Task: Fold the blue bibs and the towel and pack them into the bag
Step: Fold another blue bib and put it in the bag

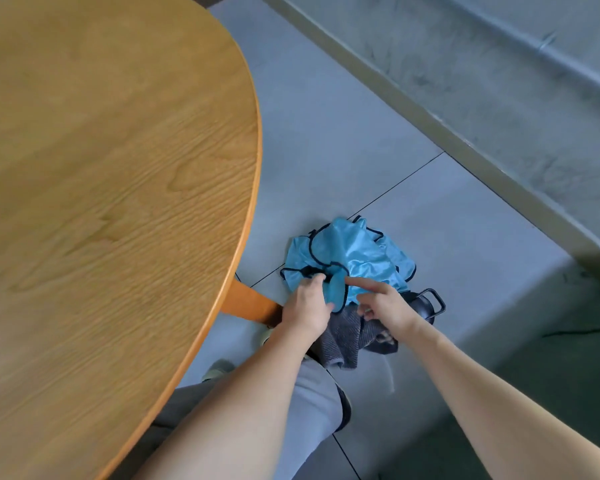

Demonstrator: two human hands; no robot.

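Observation:
A crumpled heap of light blue bibs (354,254) with dark trim lies on the grey floor to the right of the table. My left hand (307,306) grips a blue strap end of a bib at the near edge of the heap. My right hand (383,303) reaches into the same spot, with the forefinger stretched onto the blue cloth and the other fingers curled. Under both hands lies a dark grey striped towel (347,337). A black bag with a frame handle (430,303) shows partly behind my right wrist.
A round wooden table (101,185) fills the left of the view, and its orange leg (250,303) stands just left of my left hand. A low concrete ledge (482,150) runs diagonally at the right. My knees and shoes are below.

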